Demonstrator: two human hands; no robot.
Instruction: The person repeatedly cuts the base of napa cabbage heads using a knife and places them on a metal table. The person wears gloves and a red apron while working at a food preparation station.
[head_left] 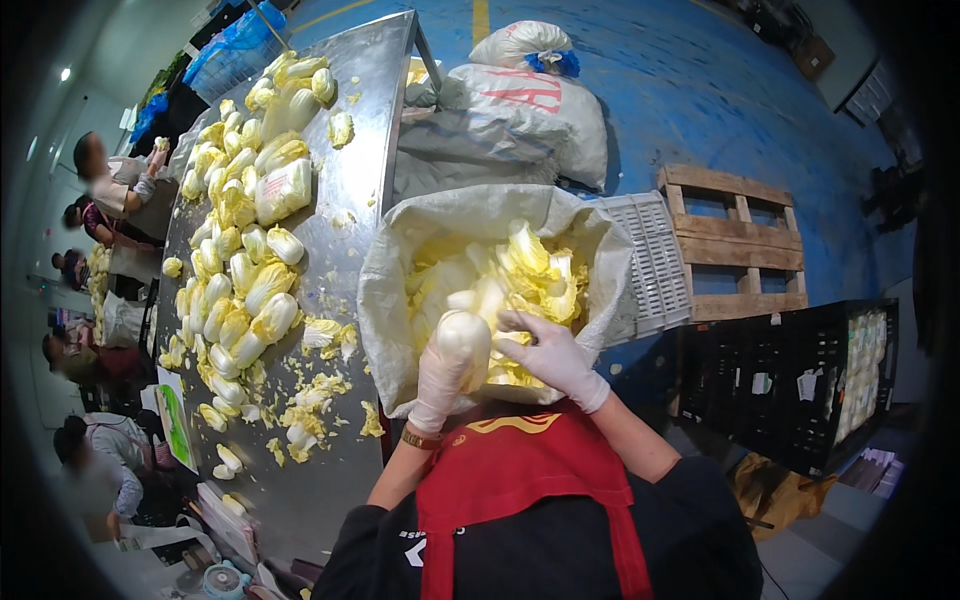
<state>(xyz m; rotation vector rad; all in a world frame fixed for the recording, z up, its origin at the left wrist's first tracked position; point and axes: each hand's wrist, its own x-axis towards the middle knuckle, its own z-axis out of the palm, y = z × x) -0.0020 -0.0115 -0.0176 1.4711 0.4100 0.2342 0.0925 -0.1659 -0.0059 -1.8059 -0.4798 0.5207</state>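
Observation:
My left hand (437, 388), in a white glove, is closed round a peeled napa cabbage (463, 345), its pale rounded end turned up. To its right, my gloved right hand (556, 362) has its fingers apart, pointing at the cabbage, with nothing visible in them. Both hands are over the near side of a large white woven sack (390, 290), its mouth spread wide. Loose yellow and white cabbage leaves (540, 265) fill the sack. A pale leaf or piece just beyond the cabbage is smeared by motion.
On my left stands a steel table (350, 220) with many napa cabbages (245, 265) and leaf scraps (310, 400). Full white sacks (530, 110) lie ahead. To the right are a white plastic crate (645, 260), a wooden pallet (740, 245) and black crates (770, 380). Several people work at far left.

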